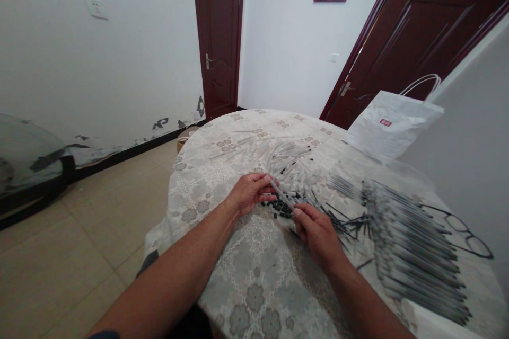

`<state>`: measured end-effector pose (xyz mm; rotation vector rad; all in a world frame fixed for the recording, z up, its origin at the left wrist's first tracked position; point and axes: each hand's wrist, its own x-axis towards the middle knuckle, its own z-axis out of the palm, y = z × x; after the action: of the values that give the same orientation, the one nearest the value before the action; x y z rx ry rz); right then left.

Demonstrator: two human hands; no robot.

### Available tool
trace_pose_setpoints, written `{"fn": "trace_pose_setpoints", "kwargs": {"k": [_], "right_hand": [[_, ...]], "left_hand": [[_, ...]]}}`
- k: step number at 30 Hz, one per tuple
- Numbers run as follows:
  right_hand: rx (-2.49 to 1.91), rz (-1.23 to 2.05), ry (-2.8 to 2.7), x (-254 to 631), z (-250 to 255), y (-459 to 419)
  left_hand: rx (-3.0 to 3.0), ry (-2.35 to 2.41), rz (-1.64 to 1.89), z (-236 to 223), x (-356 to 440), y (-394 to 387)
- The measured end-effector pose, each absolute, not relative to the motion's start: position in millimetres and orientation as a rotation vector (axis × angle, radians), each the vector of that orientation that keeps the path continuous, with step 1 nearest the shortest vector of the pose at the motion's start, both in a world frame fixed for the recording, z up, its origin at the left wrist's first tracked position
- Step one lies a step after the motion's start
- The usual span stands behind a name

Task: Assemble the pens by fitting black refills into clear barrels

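A slim clear pen barrel [283,195] slants between my two hands above the table. My left hand [249,193] pinches its upper end between thumb and fingers. At the lower end, my right hand [318,232] grips it with thumb and forefinger. Right below the barrel lies a heap of small black pen caps [281,208], partly hidden by my hands. Behind it spreads a loose pile of clear and whitish tubes [284,161]. Thin black sticks [350,225], perhaps pen refills, are scattered beyond my right hand. Many dark-cored pens [417,254] lie side by side at the right.
A patterned cloth covers the round table [207,180]. Black-framed glasses [469,235] rest by the right edge, beyond the pens. A white paper bag [392,124] stands at the back right. Something white [433,320] lies at the near right. A fan-like object [32,169] is at the left.
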<state>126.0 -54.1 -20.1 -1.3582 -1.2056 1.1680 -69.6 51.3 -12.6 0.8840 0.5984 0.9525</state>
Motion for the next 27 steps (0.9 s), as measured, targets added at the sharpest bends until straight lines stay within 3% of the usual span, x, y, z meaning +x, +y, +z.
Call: {"fn": "trace_pose_setpoints", "kwargs": {"k": [3,8,14,22,27], "right_hand": [[-1.403,1.155,-1.28,127,-15,-53],[-1.497,0.525,-1.757,128,7,-54],[-1.525,0.107,-2.014,127,16,-51],[-1.747,-0.068,-2.282,158,50,-42],[-2.266,-0.3,-2.043,228,65,-7]], "left_hand": [[0.902,0.604,0.979,-11,-67,50],[1.056,0.623,0.992,-6,-60,45],[1.271,0.588,0.836,-4,-59,39],[1.364,0.629,0.815,2,-57,37],[1.328,0.817,0.956,-1,-59,42]]}}
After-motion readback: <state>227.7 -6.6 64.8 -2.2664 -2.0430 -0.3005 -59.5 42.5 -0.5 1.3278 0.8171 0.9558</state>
